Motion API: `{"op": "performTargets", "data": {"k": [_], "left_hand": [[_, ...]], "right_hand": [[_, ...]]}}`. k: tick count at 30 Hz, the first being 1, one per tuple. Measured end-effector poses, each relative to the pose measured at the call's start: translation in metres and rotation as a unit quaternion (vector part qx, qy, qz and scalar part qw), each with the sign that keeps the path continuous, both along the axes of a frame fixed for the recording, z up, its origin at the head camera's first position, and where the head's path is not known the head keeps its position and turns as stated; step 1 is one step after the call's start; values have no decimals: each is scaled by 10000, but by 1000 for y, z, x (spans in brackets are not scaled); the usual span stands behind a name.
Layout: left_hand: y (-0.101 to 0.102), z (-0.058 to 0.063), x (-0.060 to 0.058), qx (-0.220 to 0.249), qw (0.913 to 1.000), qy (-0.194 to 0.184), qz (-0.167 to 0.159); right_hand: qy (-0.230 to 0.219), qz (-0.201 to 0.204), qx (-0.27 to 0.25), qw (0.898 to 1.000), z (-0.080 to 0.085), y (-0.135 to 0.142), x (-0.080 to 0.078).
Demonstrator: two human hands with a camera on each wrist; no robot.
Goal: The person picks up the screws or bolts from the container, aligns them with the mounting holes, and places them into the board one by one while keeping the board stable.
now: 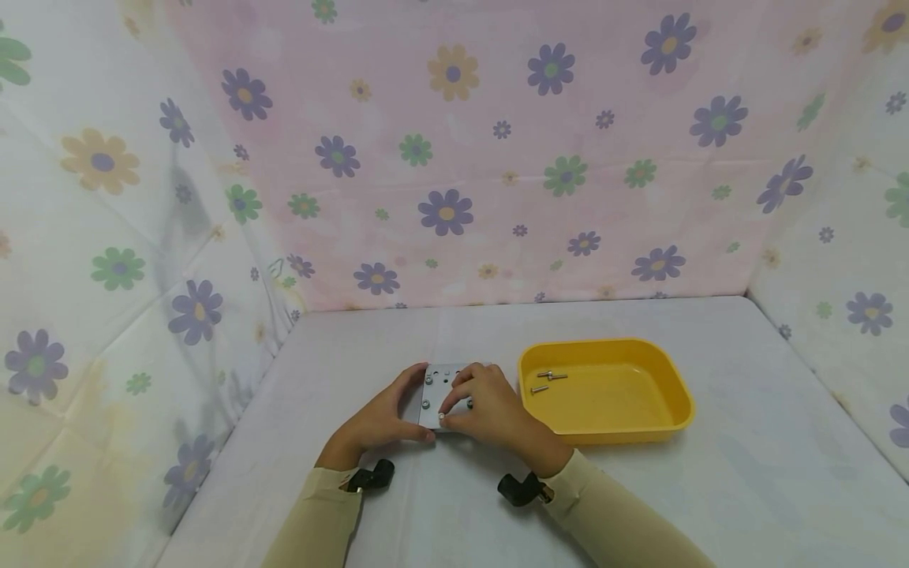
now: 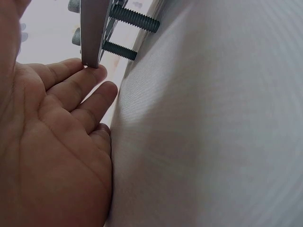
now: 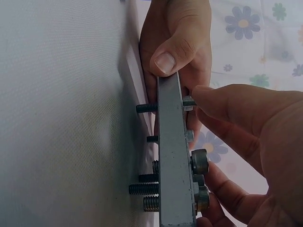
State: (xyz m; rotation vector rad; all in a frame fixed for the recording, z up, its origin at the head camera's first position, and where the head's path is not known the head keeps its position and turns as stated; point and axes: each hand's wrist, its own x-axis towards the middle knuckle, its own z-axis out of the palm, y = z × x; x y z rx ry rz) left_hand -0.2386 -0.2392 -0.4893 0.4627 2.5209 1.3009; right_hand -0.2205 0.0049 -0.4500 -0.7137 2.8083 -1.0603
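Note:
A flat grey metal plate (image 1: 437, 392) with several holes and screws lies in front of me, between my hands. My left hand (image 1: 376, 418) grips its left end, thumb on the near edge and fingers at the far edge. Over the plate, my right hand (image 1: 490, 406) pinches a small screw (image 1: 441, 416) between thumb and forefinger at the near left corner. Seen edge-on in the right wrist view, that screw's threaded shank (image 3: 147, 108) sticks out below the plate. Several cap-head screws (image 3: 200, 161) also pass through it. In the left wrist view, threaded ends (image 2: 135, 19) point toward the table.
A yellow tray (image 1: 618, 434) stands just right of my right hand, with several loose screws (image 1: 551, 375) at its left side. The white-covered table (image 1: 454, 505) is bounded by flower-patterned cloth (image 1: 483, 260) at the back and both sides.

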Motion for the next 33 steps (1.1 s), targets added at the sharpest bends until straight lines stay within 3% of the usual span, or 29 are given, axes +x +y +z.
{"op": "performTargets", "data": {"k": [33], "left_hand": [[1, 2, 2, 25, 10000, 71, -41]], "right_hand": [[164, -76, 129, 9998, -1, -1, 2]]}}
